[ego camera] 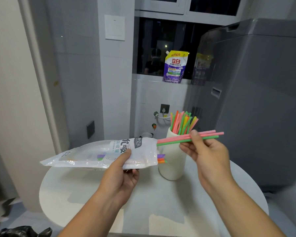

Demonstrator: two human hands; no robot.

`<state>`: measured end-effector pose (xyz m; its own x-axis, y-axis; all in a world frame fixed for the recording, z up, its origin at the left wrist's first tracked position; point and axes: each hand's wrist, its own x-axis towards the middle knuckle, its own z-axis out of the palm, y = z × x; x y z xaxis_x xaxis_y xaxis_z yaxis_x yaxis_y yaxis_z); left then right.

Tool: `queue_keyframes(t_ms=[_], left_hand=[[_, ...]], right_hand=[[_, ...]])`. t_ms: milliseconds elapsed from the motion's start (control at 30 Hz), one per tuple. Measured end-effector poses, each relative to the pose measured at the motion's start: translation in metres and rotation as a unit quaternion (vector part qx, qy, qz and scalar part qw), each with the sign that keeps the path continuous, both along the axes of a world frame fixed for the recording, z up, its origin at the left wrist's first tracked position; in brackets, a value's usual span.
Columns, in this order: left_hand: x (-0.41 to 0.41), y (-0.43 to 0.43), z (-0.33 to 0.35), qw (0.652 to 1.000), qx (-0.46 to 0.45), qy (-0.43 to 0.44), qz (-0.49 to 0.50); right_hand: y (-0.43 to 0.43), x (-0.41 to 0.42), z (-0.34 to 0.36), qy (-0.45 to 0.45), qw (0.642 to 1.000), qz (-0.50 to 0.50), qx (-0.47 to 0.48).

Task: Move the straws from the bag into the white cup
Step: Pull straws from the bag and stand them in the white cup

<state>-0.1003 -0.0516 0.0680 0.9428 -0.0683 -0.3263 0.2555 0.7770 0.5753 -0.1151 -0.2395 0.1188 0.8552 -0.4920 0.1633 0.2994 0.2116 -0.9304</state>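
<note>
My left hand (125, 170) grips a white plastic straw bag (99, 153), holding it level above the round table with its open end to the right. My right hand (205, 151) pinches two pink straws and one green straw (174, 139), which stick partly out of the bag's mouth and cross in front of the white cup (173, 166). The tall cup stands on the table behind the bag's mouth and holds several coloured straws (183, 123) upright. A few purple, orange and green straw ends (161, 159) poke from the bag's lower corner.
The round white table (85, 194) fills the lower view. A grey washing machine (263, 100) stands at the right. A purple detergent pouch (175, 66) sits on the window ledge behind. A black bag (20, 231) lies at the bottom left.
</note>
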Motion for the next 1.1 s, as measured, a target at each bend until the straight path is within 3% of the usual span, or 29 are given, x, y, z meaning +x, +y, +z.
queue_keyframes(t_ms=[267, 600, 1100], left_hand=[[0.008, 0.007, 0.001, 1.0, -0.012, 0.016, 0.022], [0.006, -0.001, -0.004, 1.0, 0.001, 0.011, 0.008], [0.007, -0.001, -0.005, 1.0, 0.002, 0.004, 0.013]], right_hand=[[-0.044, -0.018, 0.069, -0.059, 0.981, -0.074, -0.169], [-0.069, -0.017, 0.12, -0.089, 0.904, -0.15, -0.39], [-0.055, 0.003, 0.131, -0.042, 0.858, -0.113, -0.5]])
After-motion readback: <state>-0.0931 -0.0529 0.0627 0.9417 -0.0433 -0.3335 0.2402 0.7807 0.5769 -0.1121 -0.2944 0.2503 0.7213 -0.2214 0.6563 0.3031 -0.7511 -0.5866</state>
